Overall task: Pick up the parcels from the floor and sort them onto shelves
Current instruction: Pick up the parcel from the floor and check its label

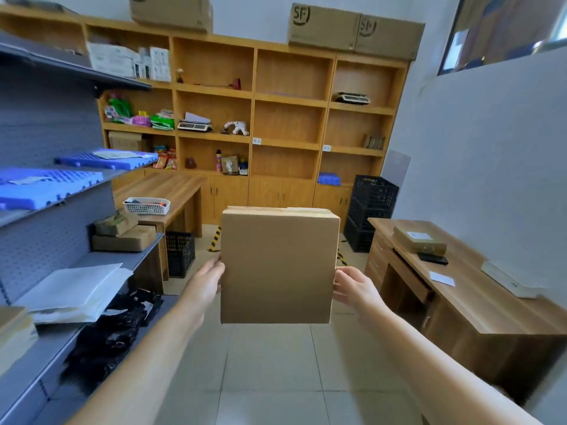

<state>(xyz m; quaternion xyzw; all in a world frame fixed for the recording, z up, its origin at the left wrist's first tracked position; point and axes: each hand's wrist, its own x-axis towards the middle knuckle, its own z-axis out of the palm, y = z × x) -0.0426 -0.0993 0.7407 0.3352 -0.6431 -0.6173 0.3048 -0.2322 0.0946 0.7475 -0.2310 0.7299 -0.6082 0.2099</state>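
A plain brown cardboard parcel (277, 266) is held upright in front of me, well above the tiled floor. My left hand (206, 279) presses its left side and my right hand (352, 286) presses its right side; the fingers behind the box are hidden. A grey metal shelf unit (122, 259) stands at my left and holds two brown parcels (124, 233), white padded mailers (76, 291) and black bags (113, 332). A wooden shelf wall (290, 101) fills the back of the room.
A wooden desk (478, 305) at the right carries a small parcel (419, 239) and a black phone (434, 259). Black crates (369, 210) are stacked at the back right; another crate (180, 253) sits under a wooden table (159, 187) with a white basket (146, 205). Tiled floor runs between them.
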